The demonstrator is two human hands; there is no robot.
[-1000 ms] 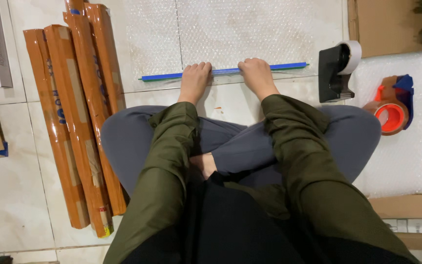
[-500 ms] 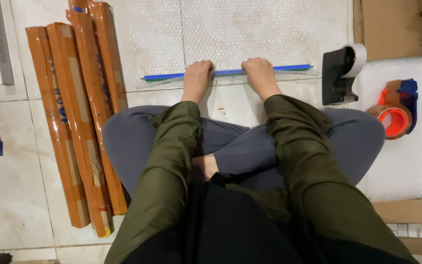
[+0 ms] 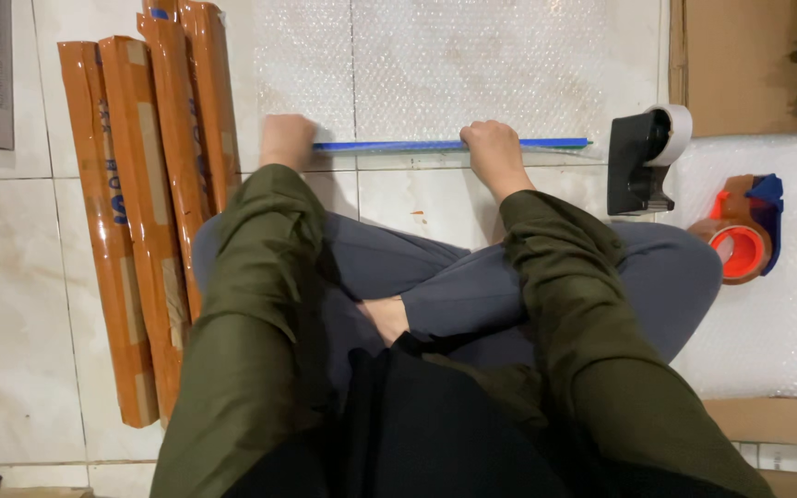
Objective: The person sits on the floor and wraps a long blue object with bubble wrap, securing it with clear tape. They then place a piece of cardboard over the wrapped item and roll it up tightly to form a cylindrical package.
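Note:
A long thin blue strip (image 3: 398,145) lies across the near edge of a sheet of bubble wrap (image 3: 472,65) spread on the tiled floor. My left hand (image 3: 286,138) is closed on the strip's left end. My right hand (image 3: 491,152) grips the strip further right, with a short length sticking out past it toward the tape dispenser. I sit cross-legged behind the strip, in olive sleeves and grey trousers.
Several long packages wrapped in brown tape (image 3: 145,184) lie on the floor to my left. A black tape dispenser with white tape (image 3: 643,157) stands at the right, an orange and blue tape dispenser (image 3: 740,235) beyond it on more bubble wrap. Cardboard (image 3: 740,55) lies at the far right.
My left hand has slid left along the blue strip to its end, so my hands are now wider apart. My right hand stays on the strip.

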